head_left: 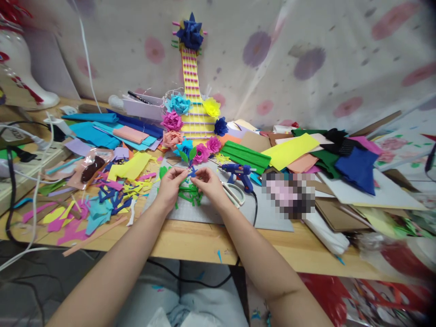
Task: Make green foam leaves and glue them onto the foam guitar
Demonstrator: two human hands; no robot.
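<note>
My left hand (171, 185) and my right hand (209, 182) meet above the grey cutting mat (185, 221). Their fingertips pinch a small blue crepe-paper piece (192, 173) between them. Just above it show two green paper leaves (188, 155); I cannot tell whether they are joined to it. Below the fingers lies a heap of green paper scraps (190, 194). A blue hot glue gun (238, 175) rests right of my right hand, beside white-handled scissors (234, 194). Behind my hands leans a yellow paper guitar (199, 123) with colourful paper flowers around its body.
Cut paper scraps (102, 204) cover the table's left side. Folded crepe sheets (293, 152) and cardboard (340, 211) pile up at the right. A power strip (20, 170) with cables stands far left. The glue gun's black cord (255, 213) runs over the front edge.
</note>
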